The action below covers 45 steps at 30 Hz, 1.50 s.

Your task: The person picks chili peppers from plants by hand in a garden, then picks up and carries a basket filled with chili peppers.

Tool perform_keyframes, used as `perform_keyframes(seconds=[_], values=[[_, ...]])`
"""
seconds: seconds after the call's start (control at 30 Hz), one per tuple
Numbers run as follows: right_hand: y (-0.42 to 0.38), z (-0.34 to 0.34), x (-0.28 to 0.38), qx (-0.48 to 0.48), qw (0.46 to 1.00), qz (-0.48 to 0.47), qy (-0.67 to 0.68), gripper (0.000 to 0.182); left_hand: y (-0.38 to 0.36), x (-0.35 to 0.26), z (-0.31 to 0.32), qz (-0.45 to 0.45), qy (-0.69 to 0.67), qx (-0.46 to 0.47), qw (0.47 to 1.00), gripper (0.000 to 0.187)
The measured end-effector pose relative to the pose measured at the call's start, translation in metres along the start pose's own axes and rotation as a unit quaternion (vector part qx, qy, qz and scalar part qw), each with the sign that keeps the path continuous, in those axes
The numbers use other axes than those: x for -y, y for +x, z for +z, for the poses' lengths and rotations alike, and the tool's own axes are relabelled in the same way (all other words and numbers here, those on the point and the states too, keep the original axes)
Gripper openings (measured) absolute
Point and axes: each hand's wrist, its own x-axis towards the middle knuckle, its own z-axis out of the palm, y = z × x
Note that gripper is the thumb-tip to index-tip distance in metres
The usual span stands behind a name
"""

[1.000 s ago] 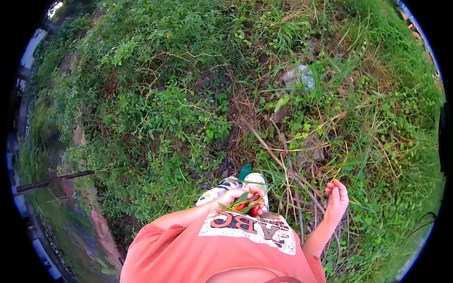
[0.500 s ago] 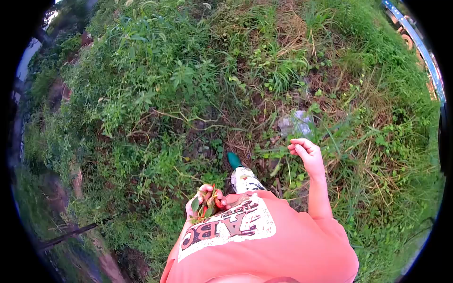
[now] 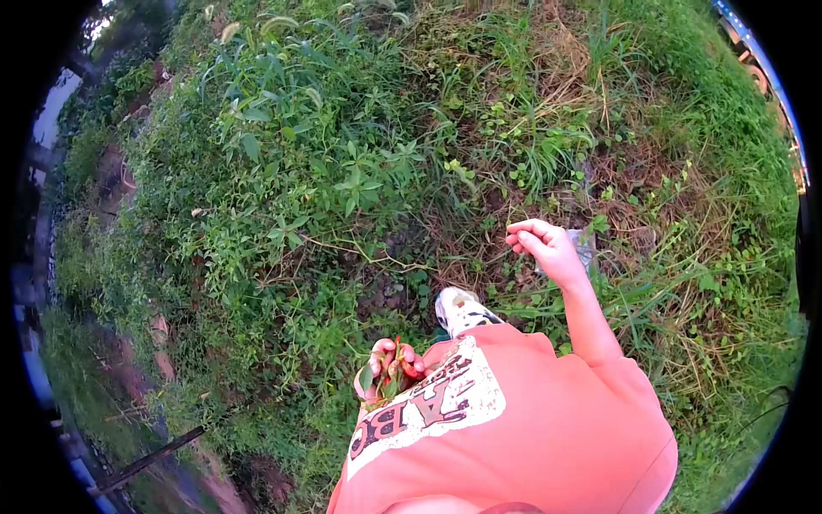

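My left hand (image 3: 366, 387) is held against the front of my coral shirt (image 3: 548, 420), its fingers wrapped round a small bunch of red peppers (image 3: 409, 369) with some green leaves and stems. Out ahead over the weeds is my right hand (image 3: 550, 250), thumb and fingers drawn together in a pinch. Whatever may be between those fingertips is too small to make out. Just behind that hand, a pale plastic scrap (image 3: 586, 243) lies on the ground, partly covered by it. Leafy green plants (image 3: 355, 184) grow ahead of me on the left.
One patterned trouser leg (image 3: 465, 313) shows below me among the weeds. Dry straw (image 3: 561, 64) and grass cover the ground ahead. A dark bar (image 3: 154, 458) slants at lower left, and a blue rail-like structure (image 3: 762, 64) stands at far upper right.
The view has shifted, and my leg has moved with the green boot now mostly hidden. My right hand has moved slightly up and left, now overlapping the plastic scrap. My left hand still holds the peppers.
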Motion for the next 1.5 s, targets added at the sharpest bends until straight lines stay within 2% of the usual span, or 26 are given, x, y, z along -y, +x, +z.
perform_keyframes(seconds=[0.13,0.2,0.3,0.4,0.47,0.53,0.6,0.63,0.67,0.7,0.8,0.83,0.87,1.0,1.03,1.07,1.13,1.27,1.4,1.47,1.5], values=[[0.023,-0.012,-0.010,0.032,0.999,-0.004,0.016,0.019,0.032,0.002,0.004,0.037,0.007,0.021,0.999,0.033],[0.055,-0.021,-0.018,0.030,0.999,0.008,0.031,0.021,0.054,-0.006,-0.001,0.056,0.055,0.022,0.997,0.034],[0.117,-0.025,-0.037,0.011,0.997,0.027,0.069,0.022,0.093,-0.028,-0.012,0.007,0.067,0.018,0.998,0.033],[0.210,-0.028,-0.065,-0.010,0.986,0.088,0.140,0.020,0.153,-0.047,-0.028,0.003,0.067,-0.004,0.998,0.033],[0.286,-0.020,-0.093,-0.032,0.964,0.139,0.223,0.020,0.195,-0.057,-0.043,0.001,0.077,-0.063,0.995,0.035],[0.373,-0.018,-0.122,-0.087,0.936,0.190,0.283,0.020,0.250,-0.071,-0.066,-0.100,0.065,-0.096,0.988,0.039],[0.456,-0.018,-0.154,-0.101,0.932,0.209,0.279,0.021,0.292,-0.066,-0.092,-0.084,-0.006,-0.050,0.995,0.037],[0.499,-0.018,-0.170,-0.109,0.925,0.234,0.279,0.022,0.321,-0.078,-0.066,-0.135,0.022,-0.176,0.975,0.035],[0.539,-0.018,-0.178,-0.108,0.926,0.247,0.263,0.023,0.341,-0.082,-0.063,-0.140,0.019,-0.218,0.966,0.035],[0.567,-0.003,-0.201,-0.100,0.939,0.230,0.233,0.026,0.347,-0.083,-0.074,-0.129,0.008,-0.227,0.965,0.035],[0.666,0.003,-0.233,-0.086,0.954,0.259,0.127,0.037,0.385,-0.087,-0.088,-0.113,-0.022,-0.260,0.959,0.034],[0.693,0.005,-0.246,-0.063,0.958,0.263,0.093,0.044,0.396,-0.089,-0.094,-0.107,-0.030,-0.269,0.957,0.034],[0.718,0.008,-0.260,-0.061,0.961,0.263,0.060,0.060,0.408,-0.092,-0.100,-0.104,-0.036,-0.280,0.954,0.034],[0.803,0.027,-0.342,-0.025,0.969,0.182,-0.164,0.100,0.459,-0.124,-0.141,-0.064,-0.038,-0.298,0.952,0.034],[0.811,0.026,-0.329,0.000,0.957,0.221,-0.187,0.105,0.468,-0.131,-0.151,-0.051,-0.037,-0.303,0.951,0.034],[0.823,0.027,-0.336,0.000,0.958,0.222,-0.181,0.105,0.478,-0.139,-0.158,-0.042,-0.034,-0.308,0.950,0.034],[0.847,0.031,-0.350,0.029,0.949,0.155,-0.271,0.103,0.491,-0.155,-0.171,-0.022,-0.025,-0.318,0.948,0.034],[0.884,0.041,-0.372,0.149,0.949,0.012,-0.279,0.098,0.504,-0.167,-0.182,0.013,-0.011,-0.347,0.938,0.034],[0.911,0.054,-0.397,0.247,0.945,0.031,-0.212,0.082,0.513,-0.169,-0.186,0.045,0.003,-0.361,0.932,0.034],[0.917,0.067,-0.425,0.257,0.959,0.105,0.054,0.078,0.517,-0.169,-0.184,0.057,0.010,-0.361,0.931,0.034],[0.919,0.074,-0.439,0.255,0.939,0.143,0.179,0.077,0.517,-0.169,-0.182,0.064,0.013,-0.364,0.929,0.034]])
